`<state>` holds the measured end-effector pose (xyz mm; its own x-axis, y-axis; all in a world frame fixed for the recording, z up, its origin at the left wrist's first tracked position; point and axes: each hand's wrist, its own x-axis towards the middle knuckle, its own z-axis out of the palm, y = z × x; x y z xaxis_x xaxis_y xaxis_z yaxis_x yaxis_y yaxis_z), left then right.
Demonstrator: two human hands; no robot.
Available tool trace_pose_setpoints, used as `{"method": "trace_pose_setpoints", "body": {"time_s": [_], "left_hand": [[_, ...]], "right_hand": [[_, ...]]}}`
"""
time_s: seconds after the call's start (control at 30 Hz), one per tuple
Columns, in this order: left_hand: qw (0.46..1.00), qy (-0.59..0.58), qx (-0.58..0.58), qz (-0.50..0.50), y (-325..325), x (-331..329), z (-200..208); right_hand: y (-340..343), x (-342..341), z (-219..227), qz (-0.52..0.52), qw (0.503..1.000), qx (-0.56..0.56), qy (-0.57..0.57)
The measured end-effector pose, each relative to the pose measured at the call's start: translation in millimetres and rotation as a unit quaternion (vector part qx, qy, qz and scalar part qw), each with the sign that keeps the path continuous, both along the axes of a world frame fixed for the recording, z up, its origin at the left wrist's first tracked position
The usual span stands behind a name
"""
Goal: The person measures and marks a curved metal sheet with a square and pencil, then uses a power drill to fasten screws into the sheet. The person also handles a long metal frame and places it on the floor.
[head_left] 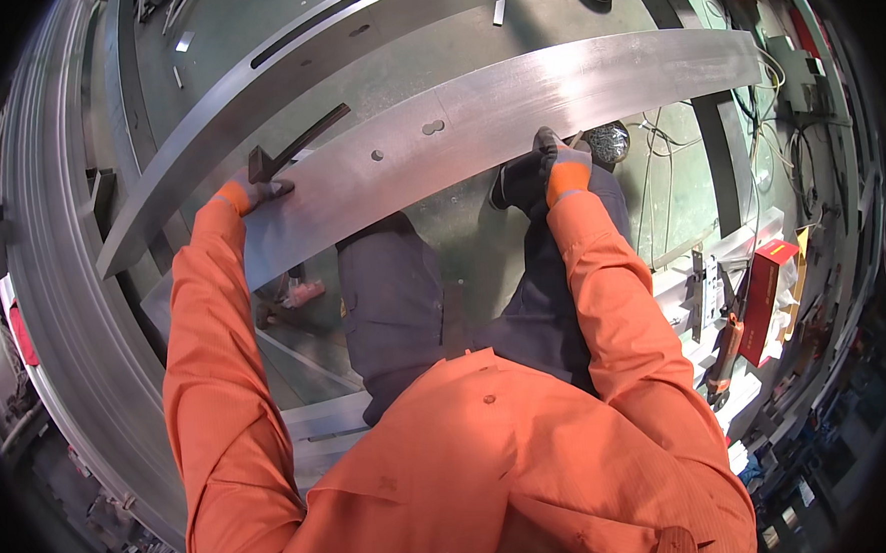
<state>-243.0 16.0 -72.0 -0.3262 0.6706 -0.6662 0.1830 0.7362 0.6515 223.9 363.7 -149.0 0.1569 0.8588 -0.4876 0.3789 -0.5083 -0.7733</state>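
A long brushed-metal profile (494,94) lies across in front of me, with a round hole and a figure-eight hole in its face. At its left part, my left hand (258,191), in a grey and orange glove, is closed at the base of a dark L-shaped metal square (306,143). The square's thin blade points away to the right over the profile's far edge. My right hand (559,160), gloved likewise, is closed at the profile's near edge, thumb upward. A thin tip shows beside its fingers, but what it holds is not clear.
Beyond lies a second metal profile (322,63) with a long slot. Long profiles (53,197) are stacked at the left. At the right are a red box (768,300), orange-handled pliers (729,347) and loose cables (656,135). A round container (609,143) stands behind my right hand.
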Motion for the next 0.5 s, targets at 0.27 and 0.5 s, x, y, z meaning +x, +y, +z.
{"method": "trace_pose_setpoints", "body": {"time_s": [0.27, 0.5], "left_hand": [[0.96, 0.151, -0.21, -0.105, 50.5, 3.8, 9.7], [0.939, 0.344, 0.021, 0.0, 20.3, 39.0, 17.1]], "right_hand": [[-2.3, 13.2, -9.2, -0.018, 0.999, -0.039, 0.0], [-31.7, -13.8, 106.2, 0.112, 0.985, 0.057, 0.122]]}}
